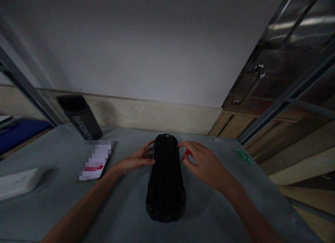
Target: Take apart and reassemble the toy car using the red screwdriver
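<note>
A black toy car (167,176) lies on the grey table with its dark underside facing up and its long side pointing away from me. My left hand (140,157) grips its left edge, thumb at the side and fingers toward the far end. On the car's right side, my right hand (200,159) pinches a small red-handled tool (187,152) with a thin dark shaft. Its index finger reaches the car's far right corner. Dim light and the fingers hide most of the tool, so its tip cannot be made out.
Left of the car lie a phone (96,161) with a lit screen and a white object (21,183). A black bottle marked SPORT (82,117) stands at the back left. A green crumpled wrapper (244,156) lies to the right. The wall and metal frame posts (267,114) border the table (209,215).
</note>
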`<state>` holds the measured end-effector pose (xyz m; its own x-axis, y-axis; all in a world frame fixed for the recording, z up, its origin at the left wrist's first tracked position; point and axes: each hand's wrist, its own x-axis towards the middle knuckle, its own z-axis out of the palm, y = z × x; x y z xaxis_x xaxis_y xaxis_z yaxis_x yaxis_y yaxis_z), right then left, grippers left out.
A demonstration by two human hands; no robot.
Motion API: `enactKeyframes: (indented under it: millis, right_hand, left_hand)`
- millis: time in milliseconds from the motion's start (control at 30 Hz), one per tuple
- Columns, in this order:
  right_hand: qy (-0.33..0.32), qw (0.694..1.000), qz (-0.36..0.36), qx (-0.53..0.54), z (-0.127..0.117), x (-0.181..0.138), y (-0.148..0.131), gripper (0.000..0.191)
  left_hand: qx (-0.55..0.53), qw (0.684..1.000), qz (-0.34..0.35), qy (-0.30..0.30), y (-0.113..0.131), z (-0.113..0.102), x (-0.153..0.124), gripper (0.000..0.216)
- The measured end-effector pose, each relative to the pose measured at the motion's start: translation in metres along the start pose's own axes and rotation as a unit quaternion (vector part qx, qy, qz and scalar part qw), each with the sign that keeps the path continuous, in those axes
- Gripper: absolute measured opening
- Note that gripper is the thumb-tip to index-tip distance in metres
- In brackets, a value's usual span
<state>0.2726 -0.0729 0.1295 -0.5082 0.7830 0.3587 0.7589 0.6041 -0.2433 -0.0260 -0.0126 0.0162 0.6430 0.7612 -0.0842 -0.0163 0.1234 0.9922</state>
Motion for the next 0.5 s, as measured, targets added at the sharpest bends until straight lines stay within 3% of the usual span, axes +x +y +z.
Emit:
enactKeyframes:
  millis: [200, 400, 500]
  right_hand:
    - [-0.144, 0.989, -0.011, -0.018, -0.026, 0.012, -0.011, 0.035]
    - [-0.164, 0.97, 0.039, -0.174, -0.014, 0.027, -0.026, 0.03]
    - [-0.14, 0.981, 0.005, -0.131, -0.013, 0.025, -0.023, 0.025]
  left_hand:
    - [-0.004, 1.0, 0.003, 0.003, 0.002, 0.002, 0.0, 0.106]
    - [-0.035, 0.999, 0.001, 0.006, 0.004, 0.006, -0.003, 0.109]
    - [-0.041, 0.999, -0.006, 0.011, 0.005, 0.006, -0.004, 0.108]
